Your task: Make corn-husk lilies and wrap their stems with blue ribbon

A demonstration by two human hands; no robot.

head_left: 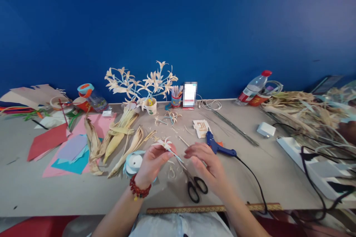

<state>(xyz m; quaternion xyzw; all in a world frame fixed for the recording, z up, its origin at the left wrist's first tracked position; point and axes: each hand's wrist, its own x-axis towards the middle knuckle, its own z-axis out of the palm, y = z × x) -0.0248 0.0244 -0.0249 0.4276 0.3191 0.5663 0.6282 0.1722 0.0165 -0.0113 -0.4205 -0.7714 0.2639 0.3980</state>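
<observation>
Clock directions are being taken from the flower [165, 144]. Nearest, a patterned strip [189, 209] is running along the table's [83, 196] front edge, between 6 and 4 o'clock, passing under the right forearm. Scissors [194, 189] are lying at 5, handles toward the person.

The left hand [154, 161], at 7, is pinching the flower's pale blue stem [177, 157] between thumb and fingers, holding the bloom above the table, with the stem pointing toward 4. The right hand [210, 164], also toward 4, is hanging with fingers loosely parted near the stem's free end; whether a fingertip is touching it, I cannot tell. The step in hand seems to be finishing the stem; the next move is probably calling for a steady left pinch and a light right-hand grip on that end.

A roll [134, 162] is resting at 8, a glue gun [219, 148] at 3, and husks [119, 142] at 9. Farther, loose flowers [172, 117] are lying near 12, and a cup [151, 108] of blossoms [155, 78] is standing at 11.
</observation>
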